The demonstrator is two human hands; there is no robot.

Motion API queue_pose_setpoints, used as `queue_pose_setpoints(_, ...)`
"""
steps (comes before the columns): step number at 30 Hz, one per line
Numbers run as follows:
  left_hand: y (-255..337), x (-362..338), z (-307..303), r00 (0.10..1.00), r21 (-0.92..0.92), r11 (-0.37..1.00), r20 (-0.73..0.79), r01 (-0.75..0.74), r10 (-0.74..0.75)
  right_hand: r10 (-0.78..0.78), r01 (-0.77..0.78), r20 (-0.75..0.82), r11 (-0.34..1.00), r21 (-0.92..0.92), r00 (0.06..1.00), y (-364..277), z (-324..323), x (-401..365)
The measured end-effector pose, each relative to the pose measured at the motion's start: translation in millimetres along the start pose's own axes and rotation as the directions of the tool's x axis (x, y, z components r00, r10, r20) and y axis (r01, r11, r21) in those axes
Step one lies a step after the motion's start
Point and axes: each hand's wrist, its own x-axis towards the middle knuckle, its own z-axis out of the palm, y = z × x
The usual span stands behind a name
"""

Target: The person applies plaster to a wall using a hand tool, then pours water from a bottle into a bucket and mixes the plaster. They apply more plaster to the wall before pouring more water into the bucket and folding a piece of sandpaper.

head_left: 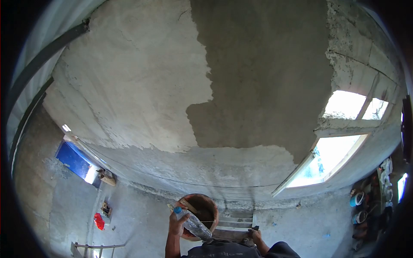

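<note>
A clear, blue-capped bottle (pixel 196 226) slants in left hand (pixel 177 223), a dark object (pixel 256 228) in right hand (pixel 255 235).

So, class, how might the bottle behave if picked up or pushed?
The bottle looks like thin clear plastic, so it may dent when squeezed. Its rounded sides suggest it would probably roll. Its narrow shape could make it tip if stood upright.

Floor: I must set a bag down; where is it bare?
The floor is bare between the red item and the tub, and mostly bare between the right hand and the buckets. Crowded: around the buckets, and at the tub, behind bottle and left hand.
</note>
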Motion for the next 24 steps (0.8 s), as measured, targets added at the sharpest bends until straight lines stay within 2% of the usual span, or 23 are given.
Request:
queue_pose_setpoints(2,2,-3,4,1.000,-0.013,1.000,0.002,0.009,-0.009,-0.130,0.128,-0.039,0.990,-0.067,0.991,22,-5,26)
queue_pose_setpoints(3,4,2,6,1.000,-0.016,1.000,-0.006,0.000,0.000,-0.186,0.185,-0.069,0.983,-0.014,0.980,15,2,20)
queue_pose_setpoints(5,-4,10,-1,0.999,-0.013,0.999,-0.006,-0.052,0.052,-0.160,0.156,-0.042,0.984,-0.087,0.986,3,7,14)
queue_pose_setpoints(6,-8,13,-6,0.999,0.002,0.999,-0.014,-0.045,0.045,-0.163,0.158,-0.051,0.984,-0.087,0.985,2,8,13)
queue_pose_setpoints(8,-9,15,-5,1.000,-0.027,1.000,-0.018,-0.006,0.005,-0.074,0.062,-0.089,0.990,-0.128,0.993,-2,7,11)
queue_pose_setpoints(11,-8,15,-8,0.999,-0.013,1.000,-0.038,0.008,-0.009,-0.081,0.073,-0.034,0.979,-0.192,0.996,17,-14,35)
queue_pose_setpoints(12,-8,14,-8,0.999,-0.018,1.000,-0.036,0.007,-0.007,-0.125,0.111,-0.048,0.967,-0.230,0.991,13,-12,27)
queue_pose_setpoints(16,-5,16,-9,0.993,0.023,0.996,-0.086,0.081,-0.079,-0.130,0.117,-0.058,0.975,-0.191,0.990,0,-1,12)
queue_pose_setpoints(20,-13,22,-11,0.997,0.008,0.998,-0.054,0.062,-0.062,-0.116,0.105,-0.028,0.960,-0.258,0.993,-23,17,19)
queue_pose_setpoints(24,-16,24,-8,0.997,-0.043,0.996,0.006,0.076,-0.075,-0.052,0.037,-0.034,0.937,-0.347,0.998,-22,3,-1)
